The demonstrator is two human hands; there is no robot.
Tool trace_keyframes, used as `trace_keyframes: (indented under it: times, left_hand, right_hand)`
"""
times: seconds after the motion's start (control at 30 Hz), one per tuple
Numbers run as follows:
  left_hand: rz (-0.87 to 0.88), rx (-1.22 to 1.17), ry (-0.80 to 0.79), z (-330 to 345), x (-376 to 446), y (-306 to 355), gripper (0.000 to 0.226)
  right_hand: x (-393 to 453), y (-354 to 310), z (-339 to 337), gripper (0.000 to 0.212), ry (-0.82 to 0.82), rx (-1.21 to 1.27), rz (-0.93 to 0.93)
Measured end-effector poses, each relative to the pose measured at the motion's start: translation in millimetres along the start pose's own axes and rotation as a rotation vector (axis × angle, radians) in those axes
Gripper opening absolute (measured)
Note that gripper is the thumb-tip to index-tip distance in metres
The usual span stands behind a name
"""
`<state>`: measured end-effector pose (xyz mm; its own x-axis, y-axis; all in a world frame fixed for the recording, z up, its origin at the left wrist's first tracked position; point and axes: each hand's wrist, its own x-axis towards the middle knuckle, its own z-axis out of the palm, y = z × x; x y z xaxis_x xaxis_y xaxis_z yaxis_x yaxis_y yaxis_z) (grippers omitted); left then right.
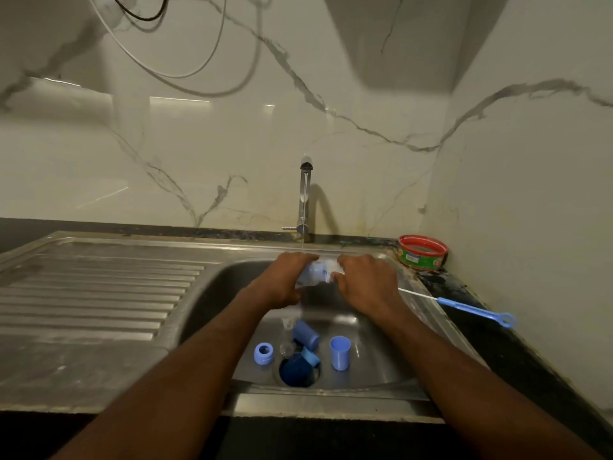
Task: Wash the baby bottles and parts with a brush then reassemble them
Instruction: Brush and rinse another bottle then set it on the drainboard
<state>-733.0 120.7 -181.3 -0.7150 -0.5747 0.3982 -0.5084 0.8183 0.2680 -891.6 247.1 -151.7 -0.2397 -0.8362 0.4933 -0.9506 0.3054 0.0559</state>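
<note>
Both hands hold one clear bottle [313,272] over the sink [391,366], directly under the thin stream from the tap [304,200]. The left hand [282,280] wraps its curled fingers round the bottle's body; the right hand [361,280] closes round the other end, where the picture is blurred, so whether it turns a part or only steadies it cannot be told. The bottle lies roughly level, probably so that running water reaches its wall and drains straight into the basin.

Below the grip, on the sink floor, the loose parts wait: a blue ring [263,353], a dark blue cap [306,333] lying on its side, a light blue cup [340,353] standing upright, and a dark blue piece [297,373] sitting in the drain. A small clear part [288,347] lies between ring and cap.

The brush [464,305] lies to the right of the grip, across the sink's edge and counter, in neither hand. Judged from this, scrubbing needs the right hand freed first. A red and green tub [423,253] stands behind it, clear of the reach. The piece in the drain may slow the outflow.
</note>
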Motion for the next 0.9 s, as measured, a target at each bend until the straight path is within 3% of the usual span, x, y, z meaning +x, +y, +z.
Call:
trace_keyframes:
  times: [0.1, 0.17, 0.3, 0.4, 0.6, 0.7, 0.77, 0.9]
  left_hand:
    - [0.026, 0.055, 0.018, -5.7, -1.2, 2.3, 0.062]
    - [0.041, 0.059, 0.056, -9.9, -2.2, -1.1, 0.062]
    - [0.089, 0.33, 0.095, -10.1, -11.2, -16.7, 0.108]
    - [0.065, 0.288, 0.041, 0.3, -12.3, -20.7, 0.129]
    - [-0.013, -0.105, -0.223, 8.5, -7.3, 4.7, 0.093]
    - [0.016, -0.117, -0.154, 8.2, -4.1, 9.5, 0.08]
    - [0.05, -0.044, -0.057, 5.9, -3.8, 3.2, 0.067]
    - [0.095, 0.197, 0.083, 0.7, -12.2, -13.0, 0.088]
  right_hand:
    - [2.5, 2.9, 0.1, 0.029, -0.053, -0.008, 0.004]
    - [2.2, 5.6, 1.7, 0.033, -0.063, 0.014, -0.111]
    - [-3.6, 5.0, -0.5, 0.035, -0.066, 0.016, -0.367]
    - [-4.1, 2.9, -2.5, 0.033, -0.043, 0.044, -0.431]
    - [-0.2, 4.7, 5.2, 0.036, 0.034, 0.047, -0.206]
    - [3.7, 14.4, 10.9, 0.036, 0.02, 0.063, -0.065]
    - [3.6, 16.0, 11.7, 0.037, -0.01, 0.048, -0.077]
    - [-3.5, 10.3, 7.5, 0.04, -0.109, 0.124, -0.244]
